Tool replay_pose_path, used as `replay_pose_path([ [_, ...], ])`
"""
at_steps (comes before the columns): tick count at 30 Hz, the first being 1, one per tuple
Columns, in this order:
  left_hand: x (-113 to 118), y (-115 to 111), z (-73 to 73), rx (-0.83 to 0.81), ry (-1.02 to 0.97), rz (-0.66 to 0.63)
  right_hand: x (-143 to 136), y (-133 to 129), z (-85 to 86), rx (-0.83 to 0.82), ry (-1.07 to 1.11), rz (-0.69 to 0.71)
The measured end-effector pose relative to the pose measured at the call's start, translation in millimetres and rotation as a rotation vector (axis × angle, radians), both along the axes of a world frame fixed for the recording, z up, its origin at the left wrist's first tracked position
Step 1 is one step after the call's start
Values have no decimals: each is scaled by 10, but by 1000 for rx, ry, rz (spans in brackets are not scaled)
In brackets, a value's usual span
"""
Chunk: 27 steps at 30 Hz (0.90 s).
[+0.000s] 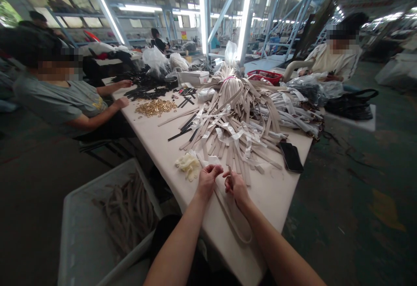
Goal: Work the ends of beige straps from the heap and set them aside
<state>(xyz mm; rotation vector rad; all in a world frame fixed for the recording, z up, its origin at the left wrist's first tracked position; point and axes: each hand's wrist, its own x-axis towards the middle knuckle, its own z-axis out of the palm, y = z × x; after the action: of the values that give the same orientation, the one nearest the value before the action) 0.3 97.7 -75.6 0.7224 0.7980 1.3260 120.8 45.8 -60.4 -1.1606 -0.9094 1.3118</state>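
Observation:
A long beige strap [232, 221] hangs in a loop below my hands, its bend lying near the table's front edge. My left hand [207, 181] is closed in a pinch at the strap's upper left part. Just to its right, my right hand [238, 188] has its fingers curled round what looks like the strap's other end, a short tip standing up between them. The fingertips of the two hands are slightly apart. Beyond them spreads a big pile of beige straps [239, 116], some with white strips on them. Pale yellow crumpled pieces [188, 165] lie left of my left hand.
Gold metal rings [156, 107] and black strips [182, 132] lie on the table [153, 140]. A black phone [291, 156] lies at the right edge. At lower left, a plastic bin [78, 199] holds more straps. One person sits at the left, another at the back right.

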Motion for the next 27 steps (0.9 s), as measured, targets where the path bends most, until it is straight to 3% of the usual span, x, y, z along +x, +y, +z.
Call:
replay_pose_path([
  [9,-2,15,-29,9,7,-31,-36,14,-70,60,-120,-119],
  [16,-2,-1,-36,17,74,-34,-37,-22,-57,79,-142,-109],
  [20,-16,-16,-3,43,133,-59,-67,33,-81,68,-273,-211],
  [27,-44,-68,138,106,281,-140,-93,99,-114,121,-276,-197],
])
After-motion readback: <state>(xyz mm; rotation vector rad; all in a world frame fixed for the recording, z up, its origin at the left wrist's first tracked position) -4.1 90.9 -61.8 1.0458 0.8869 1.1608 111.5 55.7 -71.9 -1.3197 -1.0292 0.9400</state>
